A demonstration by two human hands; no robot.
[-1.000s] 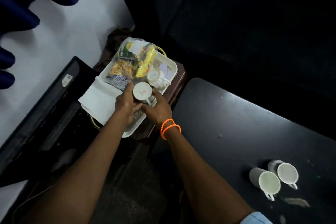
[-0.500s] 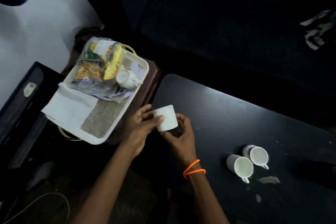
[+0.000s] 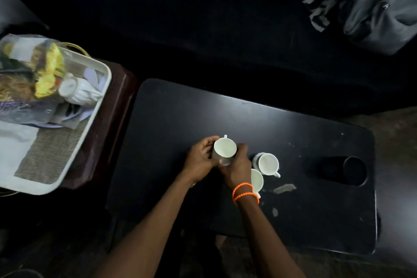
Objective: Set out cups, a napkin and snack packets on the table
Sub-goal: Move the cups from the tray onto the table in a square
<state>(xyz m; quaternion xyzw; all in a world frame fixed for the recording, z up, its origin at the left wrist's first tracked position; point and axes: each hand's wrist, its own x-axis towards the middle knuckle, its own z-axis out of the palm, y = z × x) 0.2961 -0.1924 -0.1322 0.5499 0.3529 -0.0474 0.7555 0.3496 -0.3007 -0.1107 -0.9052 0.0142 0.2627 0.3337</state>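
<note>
Both hands hold one white cup [image 3: 224,148] upright over the middle of the black table [image 3: 180,115]. My left hand [image 3: 202,158] wraps its left side and my right hand [image 3: 237,166], with orange bead bracelets at the wrist, wraps its right side. Two more white cups stand on the table just right of it: one [image 3: 267,164] fully visible, the other [image 3: 257,180] partly behind my right wrist. On the white tray [image 3: 102,95] at the left lie an overturned white cup [image 3: 76,89], clear snack packets [image 3: 33,74] and a white napkin [image 3: 13,142].
The tray rests on a dark brown stand [image 3: 112,110] left of the table. A round cup recess [image 3: 354,171] is sunk into the table's right end. A grey bag [image 3: 381,4] lies at the top right on a dark sofa.
The cup has travelled from the tray, across the table's left edge, to beside the two standing cups, and it now sits mouth up. Both hands stayed on it.
</note>
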